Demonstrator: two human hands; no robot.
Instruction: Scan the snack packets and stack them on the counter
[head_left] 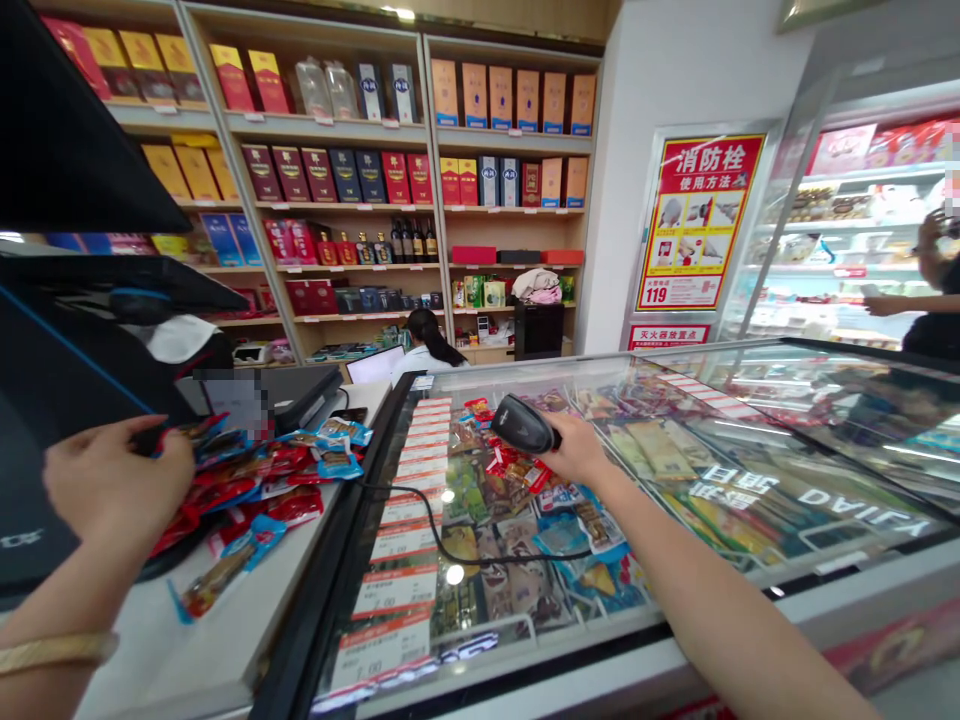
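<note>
My right hand (579,450) is wrapped round a black handheld barcode scanner (523,425), held above the freezer's glass top. Beneath it lie small red snack packets (529,472) and blue-edged ones (592,525). On the left, my left hand (124,480) is beside a heap of red and blue snack packets (277,465) on the white counter. Its fingers are curled with the thumb close to them; a dark bit shows between, too unclear to name. One blue-ended packet (225,570) lies at the near side of the heap.
A black cable (442,555) loops across the glass-topped freezer (630,440). Dark checkout equipment (67,400) stands at left, with a screen overhead. Behind are shelves of boxed bottles (337,175) and a seated person (431,345). Another person (934,290) stands at right by a lit display fridge (862,230).
</note>
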